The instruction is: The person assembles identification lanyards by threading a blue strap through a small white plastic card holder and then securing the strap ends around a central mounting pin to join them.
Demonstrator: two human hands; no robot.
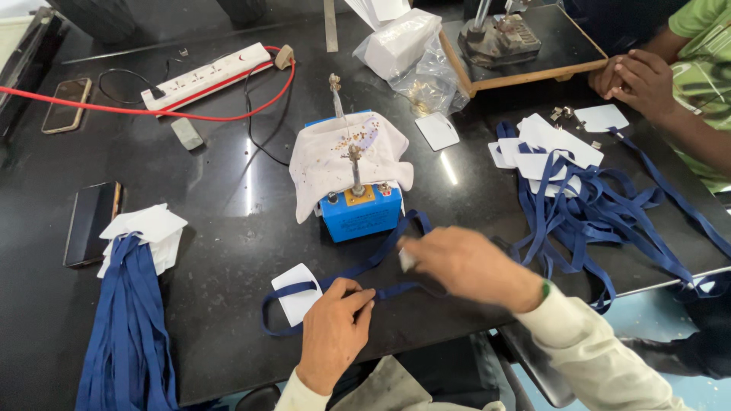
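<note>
Currently I see the blue lanyard (358,272) pinched in my left hand (333,332) fingers — right hand (464,266) fingers closed on its far loop, blurred.

You have a glossy black table (228,198) before you. On it lie 2 phones (67,104) at the left, a white power strip (205,76) with a red cable (91,106), a blue box machine (362,213) under a stained cloth (335,152), white cards (554,144), and blue lanyards (601,217).

Blue lanyard strap (365,268) with a white card (295,301)
It lies looped on the near side of the black table (228,205), the card at its left end.
</note>
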